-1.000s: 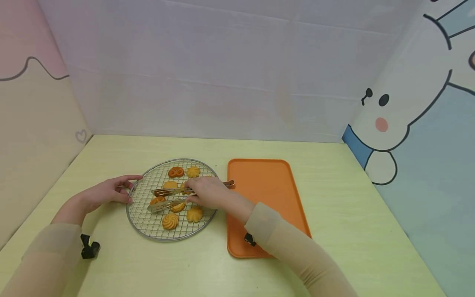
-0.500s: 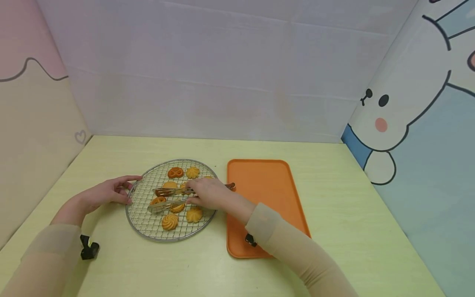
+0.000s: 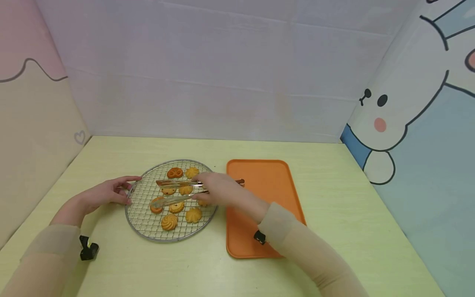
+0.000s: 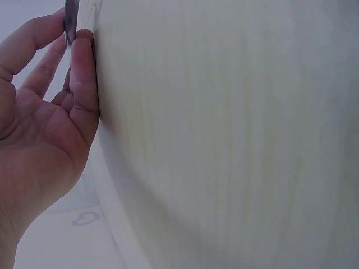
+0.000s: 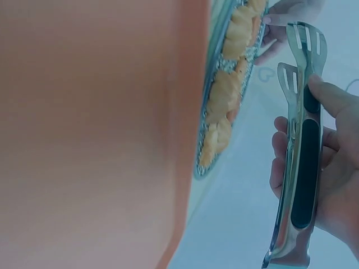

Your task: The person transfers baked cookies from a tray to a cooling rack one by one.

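Observation:
My left hand (image 3: 107, 193) lies at the left rim of a round wire cooling rack (image 3: 139, 231), index finger stretched along the rim and thumb lower down it. In the left wrist view its fingertips are right at the metal edge. My right hand (image 3: 222, 189) grips metal serving tongs (image 5: 303, 151) with slotted ends and dark handle inlays. Their two arms stand apart over the cookies, nothing between them. Below lie several cookies, among them a brown pretzel-shaped one (image 3: 175, 173), a swirled one (image 3: 169, 222) and a flower-shaped one (image 3: 193, 215). The right hand partly hides the rack's right side.
An orange rectangular tray (image 3: 267, 177) lies right of the rack, with the right forearm crossing over it. Pale walls with cartoon drawings stand behind and at both sides of the table (image 3: 356, 214).
My right hand has moved up and to the right with the tongs, uncovering more of the middle cookies. The left hand keeps its place at the rim.

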Available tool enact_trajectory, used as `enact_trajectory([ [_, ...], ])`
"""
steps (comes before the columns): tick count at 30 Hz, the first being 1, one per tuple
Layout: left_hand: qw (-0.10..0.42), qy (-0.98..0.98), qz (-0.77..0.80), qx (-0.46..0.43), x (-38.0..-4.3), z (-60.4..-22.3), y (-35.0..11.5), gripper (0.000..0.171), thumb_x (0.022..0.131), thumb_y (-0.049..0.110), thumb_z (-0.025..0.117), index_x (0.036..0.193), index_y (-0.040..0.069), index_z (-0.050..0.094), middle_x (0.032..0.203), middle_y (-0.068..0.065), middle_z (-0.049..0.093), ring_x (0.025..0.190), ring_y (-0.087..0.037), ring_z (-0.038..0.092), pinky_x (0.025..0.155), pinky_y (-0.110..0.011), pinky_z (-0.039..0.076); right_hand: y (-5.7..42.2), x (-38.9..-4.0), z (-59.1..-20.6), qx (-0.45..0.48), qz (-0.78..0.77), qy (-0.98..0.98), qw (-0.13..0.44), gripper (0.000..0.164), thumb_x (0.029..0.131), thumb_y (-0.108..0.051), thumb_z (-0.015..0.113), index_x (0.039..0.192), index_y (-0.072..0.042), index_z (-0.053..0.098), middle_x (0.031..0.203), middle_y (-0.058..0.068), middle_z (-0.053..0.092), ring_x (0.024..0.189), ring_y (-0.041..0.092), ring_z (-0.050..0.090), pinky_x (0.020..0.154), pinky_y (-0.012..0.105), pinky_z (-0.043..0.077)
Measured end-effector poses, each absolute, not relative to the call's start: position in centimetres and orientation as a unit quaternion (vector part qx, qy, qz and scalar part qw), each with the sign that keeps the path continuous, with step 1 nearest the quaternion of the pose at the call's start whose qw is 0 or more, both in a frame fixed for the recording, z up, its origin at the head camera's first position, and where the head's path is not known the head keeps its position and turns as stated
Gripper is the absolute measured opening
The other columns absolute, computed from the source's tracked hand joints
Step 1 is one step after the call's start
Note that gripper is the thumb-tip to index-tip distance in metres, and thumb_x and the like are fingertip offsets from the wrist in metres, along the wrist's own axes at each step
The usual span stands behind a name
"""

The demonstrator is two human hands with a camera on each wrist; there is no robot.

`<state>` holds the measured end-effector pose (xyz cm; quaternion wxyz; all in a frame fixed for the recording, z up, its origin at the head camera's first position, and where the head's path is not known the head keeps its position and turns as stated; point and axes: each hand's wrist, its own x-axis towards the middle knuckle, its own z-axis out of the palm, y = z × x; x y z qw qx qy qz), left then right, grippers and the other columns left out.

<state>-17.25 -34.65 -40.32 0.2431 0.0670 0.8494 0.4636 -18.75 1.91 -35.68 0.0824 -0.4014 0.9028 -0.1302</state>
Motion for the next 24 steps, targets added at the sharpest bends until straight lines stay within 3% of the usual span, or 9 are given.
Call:
enact_trajectory([
  [4,0.245,0.851,0.459,0.067,-18.1,-40.2,-35.1,0.082,0.078,0.014,0.074,0.147,0.006,0.028,0.117,-0.018,0.038,0.084,-0.012,0.048,0.076,-0.024,0.046,2.9,-19.2,-35.0,-0.390,-0.155,0.904,0.080,0.053,0.090,-0.045,0.059,0.134,-0.016,0.050,0.129,-0.002,0.056,0.107,0.014,0.060,0.077,0.027,0.050],
  [13,0.249,0.851,0.457,0.071,-19.1,-40.1,-35.5,0.083,0.078,0.013,0.074,0.147,0.006,0.028,0.118,-0.019,0.038,0.084,-0.013,0.049,0.076,-0.025,0.047,6.2,-19.6,-33.4,-0.346,-0.192,0.915,0.072,0.052,0.090,-0.043,0.061,0.134,-0.017,0.050,0.127,-0.003,0.057,0.091,0.009,0.061,0.072,0.028,0.049],
  [20,0.249,0.849,0.461,0.075,-19.1,-40.0,-35.3,0.081,0.079,0.012,0.073,0.146,0.004,0.028,0.116,-0.018,0.037,0.084,-0.013,0.048,0.076,-0.024,0.047,9.1,-19.7,-32.4,-0.334,-0.203,0.920,0.034,0.050,0.089,-0.041,0.062,0.131,-0.015,0.052,0.125,-0.001,0.058,0.095,0.010,0.061,0.077,0.028,0.050],
  [24,0.250,0.848,0.462,0.076,-19.1,-39.9,-35.3,0.081,0.079,0.012,0.072,0.146,0.004,0.028,0.115,-0.018,0.038,0.086,-0.013,0.048,0.076,-0.024,0.047,10.6,-19.5,-31.9,-0.329,-0.212,0.920,0.025,0.049,0.090,-0.039,0.062,0.132,-0.016,0.052,0.121,-0.002,0.059,0.082,0.008,0.059,0.070,0.026,0.048],
])
